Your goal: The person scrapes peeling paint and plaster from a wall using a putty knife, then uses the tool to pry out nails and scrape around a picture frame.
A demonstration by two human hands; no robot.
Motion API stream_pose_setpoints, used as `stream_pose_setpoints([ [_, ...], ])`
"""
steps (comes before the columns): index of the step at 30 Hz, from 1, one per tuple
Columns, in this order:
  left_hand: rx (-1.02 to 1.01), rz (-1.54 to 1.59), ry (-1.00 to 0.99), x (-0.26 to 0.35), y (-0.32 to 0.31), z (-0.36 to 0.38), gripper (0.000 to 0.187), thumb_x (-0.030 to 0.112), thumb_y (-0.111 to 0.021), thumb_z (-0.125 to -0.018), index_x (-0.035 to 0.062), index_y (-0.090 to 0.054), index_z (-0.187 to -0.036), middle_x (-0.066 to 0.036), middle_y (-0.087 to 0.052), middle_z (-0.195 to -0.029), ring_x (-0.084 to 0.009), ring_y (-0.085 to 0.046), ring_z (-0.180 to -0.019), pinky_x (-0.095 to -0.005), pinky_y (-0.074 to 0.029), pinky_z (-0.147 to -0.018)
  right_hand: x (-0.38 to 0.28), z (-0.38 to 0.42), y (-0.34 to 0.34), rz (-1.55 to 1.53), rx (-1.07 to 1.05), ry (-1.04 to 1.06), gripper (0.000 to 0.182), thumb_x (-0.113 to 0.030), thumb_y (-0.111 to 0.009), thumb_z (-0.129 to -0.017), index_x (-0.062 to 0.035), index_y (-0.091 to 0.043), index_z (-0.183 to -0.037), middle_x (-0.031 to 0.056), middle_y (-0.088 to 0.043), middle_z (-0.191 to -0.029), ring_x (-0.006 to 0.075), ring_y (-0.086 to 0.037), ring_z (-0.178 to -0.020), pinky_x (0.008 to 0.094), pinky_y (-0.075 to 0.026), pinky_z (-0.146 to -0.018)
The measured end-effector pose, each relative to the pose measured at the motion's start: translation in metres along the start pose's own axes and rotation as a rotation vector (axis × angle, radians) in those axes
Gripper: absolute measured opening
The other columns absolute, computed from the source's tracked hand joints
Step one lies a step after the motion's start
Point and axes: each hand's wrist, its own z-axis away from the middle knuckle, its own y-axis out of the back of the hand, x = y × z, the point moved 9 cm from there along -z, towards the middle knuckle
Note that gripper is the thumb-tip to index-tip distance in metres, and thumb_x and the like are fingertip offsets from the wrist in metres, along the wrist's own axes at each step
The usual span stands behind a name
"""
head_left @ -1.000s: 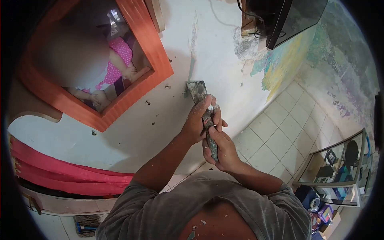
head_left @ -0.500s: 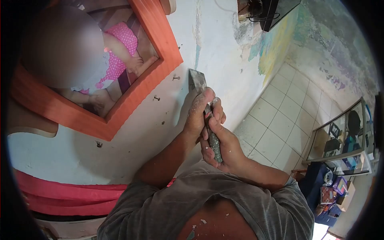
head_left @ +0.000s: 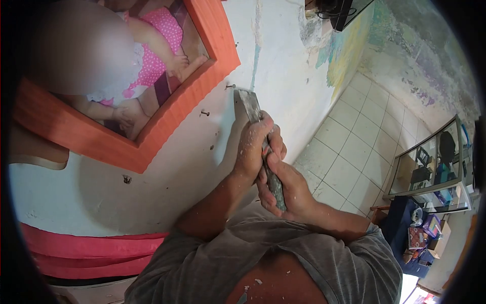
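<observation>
A scraper is gripped by both of my hands, its flat metal blade (head_left: 248, 103) pointing up against the whitish wall (head_left: 281, 66). My left hand (head_left: 251, 147) is closed around the upper part, just below the blade. Lower down, my right hand (head_left: 291, 190) wraps the worn, paint-specked handle (head_left: 275, 188). White flecks dot both hands. The blade's edge lies just below a bluish vertical streak (head_left: 255, 63) on the wall, close to a nail (head_left: 231, 86). Another nail (head_left: 205, 113) sticks out farther left.
An orange-framed picture (head_left: 187, 101) hangs at upper left. Red cloth (head_left: 91, 253) is at lower left. To the right are a tiled floor (head_left: 349, 139), a glass display case (head_left: 428, 164) and stacked items on dark blue cloth (head_left: 405, 228). A dark screen (head_left: 352, 12) is at the top.
The scraper blade has moved slightly down and left along the wall, nearer the nail. Both hands keep their hold on it. The view has shifted a little.
</observation>
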Motion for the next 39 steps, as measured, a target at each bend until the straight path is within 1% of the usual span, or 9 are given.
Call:
stream_pose_setpoints([
  [4,-0.043,0.027,0.079,0.001,0.001,-0.014,0.028,0.032,-0.053,-0.098,0.0105,-0.040,-0.085,-0.003,-0.046,-0.054,-0.0129,-0.043,-0.042,-0.0294,-0.043,-0.046,-0.011,-0.012,-0.008,-0.056,-0.011,0.012,0.052,-0.056,-0.043,-0.103,-0.0078,-0.054,-0.087,0.0076,-0.050,-0.054,0.0176,-0.041,-0.036,0.0291,-0.032,-0.033],
  [11,0.012,-0.042,0.075,0.003,0.000,-0.006,0.030,0.034,-0.052,-0.097,0.0101,-0.043,-0.081,-0.004,-0.045,-0.053,-0.0142,-0.045,-0.045,-0.0284,-0.042,-0.046,-0.004,-0.009,-0.006,-0.019,-0.019,0.049,0.051,-0.055,-0.043,-0.103,-0.0078,-0.054,-0.088,0.0076,-0.051,-0.055,0.0185,-0.044,-0.036,0.0289,-0.033,-0.033],
  [13,0.058,-0.071,0.222,0.000,0.003,-0.016,0.025,0.035,-0.053,-0.095,0.0146,-0.045,-0.084,0.000,-0.045,-0.054,-0.0121,-0.043,-0.046,-0.0281,-0.040,-0.053,-0.014,-0.019,-0.009,-0.082,0.004,0.036,0.051,-0.055,-0.043,-0.103,-0.0072,-0.054,-0.089,0.0073,-0.051,-0.054,0.0181,-0.044,-0.035,0.0290,-0.033,-0.033],
  [17,0.010,-0.092,0.157,-0.003,0.004,-0.017,0.025,0.036,-0.054,-0.094,0.0143,-0.045,-0.084,0.000,-0.044,-0.055,-0.0127,-0.043,-0.047,-0.0287,-0.040,-0.053,-0.012,-0.019,0.001,-0.037,0.042,0.074,0.052,-0.056,-0.042,-0.102,-0.0068,-0.054,-0.090,0.0071,-0.051,-0.053,0.0183,-0.043,-0.034,0.0294,-0.034,-0.033],
  [19,0.011,0.006,0.144,-0.012,0.004,-0.009,0.035,0.036,-0.054,-0.095,0.0125,-0.042,-0.072,-0.003,-0.047,-0.054,-0.0139,-0.045,-0.048,-0.0285,-0.039,-0.047,-0.001,-0.010,0.005,-0.018,0.054,0.013,0.051,-0.055,-0.043,-0.103,-0.0066,-0.054,-0.090,0.0075,-0.052,-0.054,0.0186,-0.043,-0.035,0.0295,-0.034,-0.033],
  [22,0.070,0.053,0.191,-0.012,0.004,-0.021,0.035,0.035,-0.054,-0.095,0.0129,-0.042,-0.072,-0.002,-0.046,-0.054,-0.0133,-0.043,-0.047,-0.0285,-0.040,-0.049,-0.014,-0.018,0.002,-0.028,0.062,0.028,0.051,-0.055,-0.044,-0.102,-0.0061,-0.054,-0.091,0.0075,-0.052,-0.054,0.0187,-0.043,-0.035,0.0296,-0.035,-0.033],
  [28,0.030,0.133,0.164,-0.021,0.002,-0.020,0.033,0.034,-0.056,-0.094,0.0140,-0.041,-0.073,-0.002,-0.046,-0.053,-0.0125,-0.041,-0.046,-0.0281,-0.038,-0.050,-0.011,-0.008,0.011,0.025,0.124,0.026,0.048,-0.053,-0.041,-0.104,-0.0080,-0.053,-0.092,0.0076,-0.049,-0.053,0.0194,-0.041,-0.031,0.0292,-0.035,-0.033],
  [30,0.021,0.066,0.187,-0.024,0.004,-0.022,0.029,0.040,-0.055,-0.093,0.0150,-0.044,-0.084,0.001,-0.044,-0.055,-0.0122,-0.042,-0.047,-0.0292,-0.040,-0.055,-0.018,-0.019,0.015,0.036,0.141,0.032,0.048,-0.052,-0.042,-0.104,-0.0076,-0.053,-0.091,0.0077,-0.050,-0.053,0.0194,-0.041,-0.031,0.0292,-0.035,-0.033],
  [39,0.021,0.108,0.198,-0.029,-0.005,-0.022,0.028,0.042,-0.054,-0.093,0.0170,-0.043,-0.085,0.002,-0.043,-0.053,-0.0113,-0.042,-0.046,-0.0284,-0.039,-0.054,-0.022,-0.010,0.022,0.099,0.207,0.018,0.047,-0.050,-0.044,-0.104,-0.0069,-0.054,-0.090,0.0083,-0.051,-0.052,0.0193,-0.042,-0.031,0.0291,-0.035,-0.032],
])
